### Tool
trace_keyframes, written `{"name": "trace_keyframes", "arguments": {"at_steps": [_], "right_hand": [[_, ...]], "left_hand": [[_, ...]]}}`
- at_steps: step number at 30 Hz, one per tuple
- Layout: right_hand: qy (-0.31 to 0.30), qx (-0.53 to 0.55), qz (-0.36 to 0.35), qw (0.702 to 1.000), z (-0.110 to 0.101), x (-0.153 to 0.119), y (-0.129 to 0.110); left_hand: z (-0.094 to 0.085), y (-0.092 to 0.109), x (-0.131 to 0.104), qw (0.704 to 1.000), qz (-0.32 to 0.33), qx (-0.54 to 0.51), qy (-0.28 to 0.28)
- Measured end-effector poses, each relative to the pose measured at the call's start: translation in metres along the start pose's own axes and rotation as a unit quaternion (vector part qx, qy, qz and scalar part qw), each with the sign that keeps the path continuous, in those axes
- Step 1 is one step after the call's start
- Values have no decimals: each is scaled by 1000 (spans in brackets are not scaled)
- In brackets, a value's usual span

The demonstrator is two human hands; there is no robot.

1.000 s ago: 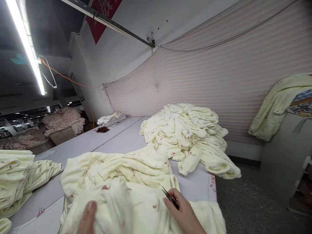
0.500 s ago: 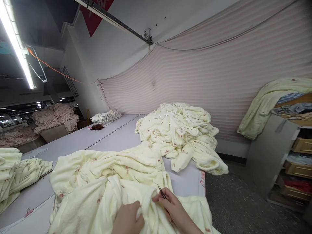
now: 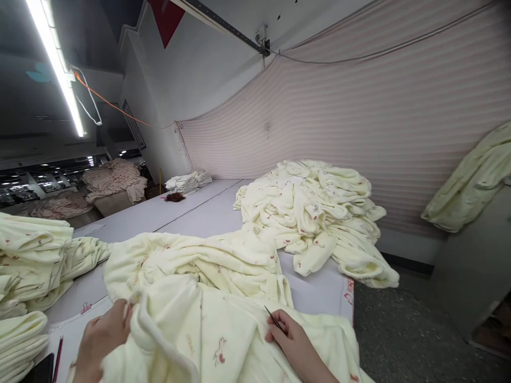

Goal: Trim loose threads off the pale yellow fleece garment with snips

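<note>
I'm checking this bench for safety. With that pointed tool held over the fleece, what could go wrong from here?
1. The right hand holds small snips with the point resting on the cream garment; a slip could nick the fleece.
2. The left hand grips the same garment's edge; a tug might drag cloth against the point.
3. The garment pile spills over the table's edge and could slide off.
</note>
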State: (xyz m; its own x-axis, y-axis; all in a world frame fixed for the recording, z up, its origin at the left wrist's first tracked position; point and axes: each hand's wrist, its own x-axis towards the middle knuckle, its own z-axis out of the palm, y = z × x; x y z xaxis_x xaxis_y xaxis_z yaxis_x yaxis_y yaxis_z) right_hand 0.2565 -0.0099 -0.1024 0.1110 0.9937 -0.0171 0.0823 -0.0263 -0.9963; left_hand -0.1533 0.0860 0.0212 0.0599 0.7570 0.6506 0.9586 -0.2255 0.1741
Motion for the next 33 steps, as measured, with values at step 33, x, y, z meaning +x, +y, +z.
{"name": "trace_keyframes", "arguments": {"at_steps": [33], "right_hand": [[-24, -158, -179, 971, 85, 11, -49]], "left_hand": [[69, 129, -81, 691, -320, -623, -177]]}}
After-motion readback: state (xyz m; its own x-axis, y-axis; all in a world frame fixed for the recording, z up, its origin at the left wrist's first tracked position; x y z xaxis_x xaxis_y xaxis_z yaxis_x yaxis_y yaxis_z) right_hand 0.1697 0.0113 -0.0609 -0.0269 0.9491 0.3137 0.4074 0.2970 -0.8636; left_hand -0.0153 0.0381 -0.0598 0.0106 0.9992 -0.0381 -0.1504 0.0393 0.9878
